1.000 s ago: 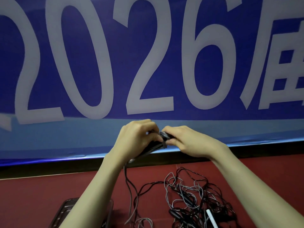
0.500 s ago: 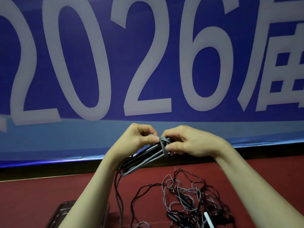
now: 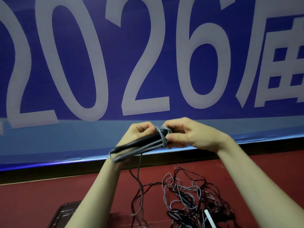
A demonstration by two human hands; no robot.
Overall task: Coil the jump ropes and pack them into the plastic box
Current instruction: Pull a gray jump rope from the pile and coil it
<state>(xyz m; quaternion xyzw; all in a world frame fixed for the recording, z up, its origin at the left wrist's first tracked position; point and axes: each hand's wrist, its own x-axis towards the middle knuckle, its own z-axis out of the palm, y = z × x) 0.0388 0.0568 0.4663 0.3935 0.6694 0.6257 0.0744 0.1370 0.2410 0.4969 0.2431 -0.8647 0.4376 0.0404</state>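
Your left hand (image 3: 141, 134) and right hand (image 3: 194, 137) meet in front of the blue banner (image 3: 98, 63), both raised above the red surface (image 3: 32, 199). Each hand's fingers are curled round the bundled jump rope (image 3: 144, 143): black handles and grey cord, with cord wrapped round the end by your right thumb. Loose cord hangs down to the tangled pile of ropes (image 3: 189, 199). The plastic box (image 3: 65, 213) sits left of that pile, partly behind your left forearm.
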